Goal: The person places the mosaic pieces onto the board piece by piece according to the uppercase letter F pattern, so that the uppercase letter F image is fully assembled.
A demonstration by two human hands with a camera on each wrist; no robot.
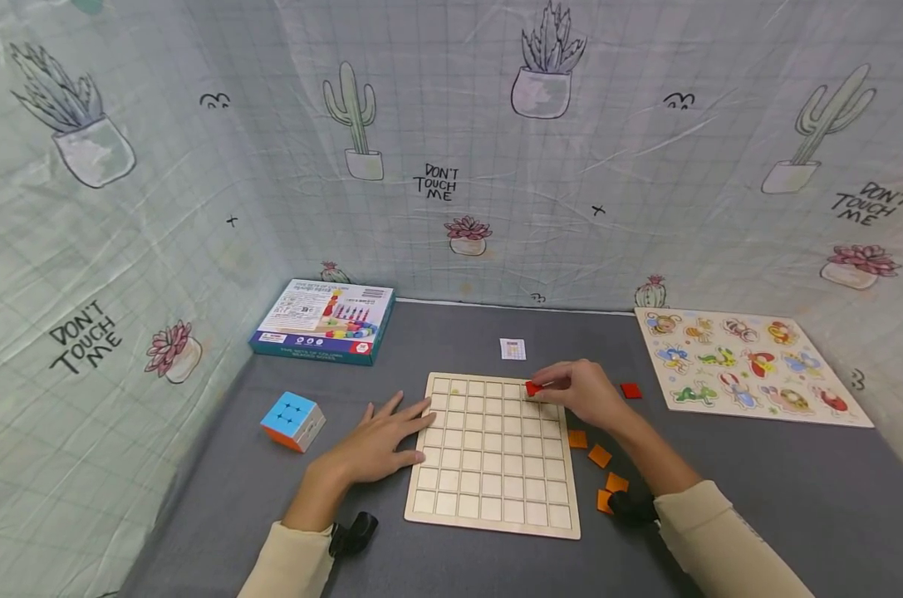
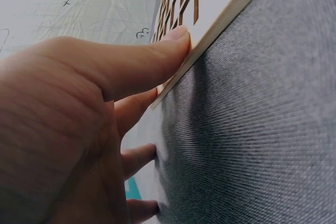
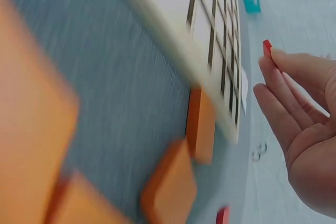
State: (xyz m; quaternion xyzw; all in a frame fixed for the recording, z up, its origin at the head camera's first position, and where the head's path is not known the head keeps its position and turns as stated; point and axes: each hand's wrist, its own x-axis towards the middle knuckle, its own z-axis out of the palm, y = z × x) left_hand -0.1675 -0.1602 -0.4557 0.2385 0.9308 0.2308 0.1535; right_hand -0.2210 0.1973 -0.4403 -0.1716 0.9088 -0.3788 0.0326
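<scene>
A wooden grid board (image 1: 491,462) with square recesses lies on the grey table. My right hand (image 1: 581,394) pinches a red square tile (image 1: 532,388) between thumb and finger over the board's far right part; the right wrist view shows this red tile (image 3: 267,49) held up off the board. Along the board's left edge rests my left hand (image 1: 380,444), fingers spread. In the left wrist view its thumb (image 2: 152,59) touches the board's rim (image 2: 220,32), with other fingertips on the cloth. Orange square tiles (image 1: 600,455) and another red tile (image 1: 631,390) lie right of the board.
A small printed card (image 1: 512,349) lies beyond the board. Left of it are a puzzle cube (image 1: 293,420) and a boxed toy set (image 1: 324,321). An insect puzzle board (image 1: 750,365) sits at the right. A patterned curtain (image 1: 458,124) rises behind the table.
</scene>
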